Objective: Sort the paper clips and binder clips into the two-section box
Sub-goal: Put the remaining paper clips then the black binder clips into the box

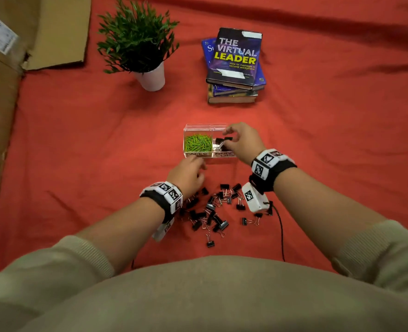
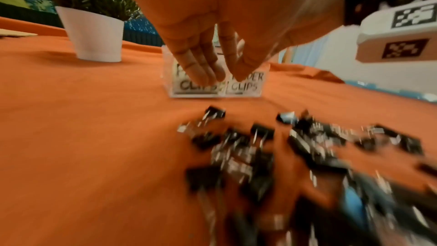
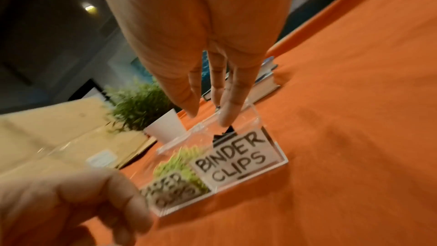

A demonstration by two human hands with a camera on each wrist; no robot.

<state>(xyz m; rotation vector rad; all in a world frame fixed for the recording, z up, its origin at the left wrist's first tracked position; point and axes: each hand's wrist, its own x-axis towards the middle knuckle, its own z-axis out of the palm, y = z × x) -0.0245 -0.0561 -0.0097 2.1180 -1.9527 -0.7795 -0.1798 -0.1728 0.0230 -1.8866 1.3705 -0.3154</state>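
A clear two-section box (image 1: 199,127) stands on the red cloth, labelled for paper clips and binder clips (image 3: 238,160). Green paper clips (image 1: 197,143) fill its left section. A few black binder clips (image 1: 221,144) lie in the right one. My right hand (image 1: 227,137) hovers over the right section with fingers pointing straight down (image 3: 227,117). A black binder clip (image 3: 224,135) lies just under the fingertips, apart from them. My left hand (image 1: 199,170) hangs in front of the box with straight fingers (image 2: 203,70) and holds nothing. Several loose binder clips (image 1: 212,212) lie scattered nearer me.
A potted plant (image 1: 150,77) stands at the back left and a stack of books (image 1: 234,68) at the back right. Flattened cardboard (image 1: 4,104) lies along the left edge. A black cable (image 1: 280,233) runs from my right wrist towards me.
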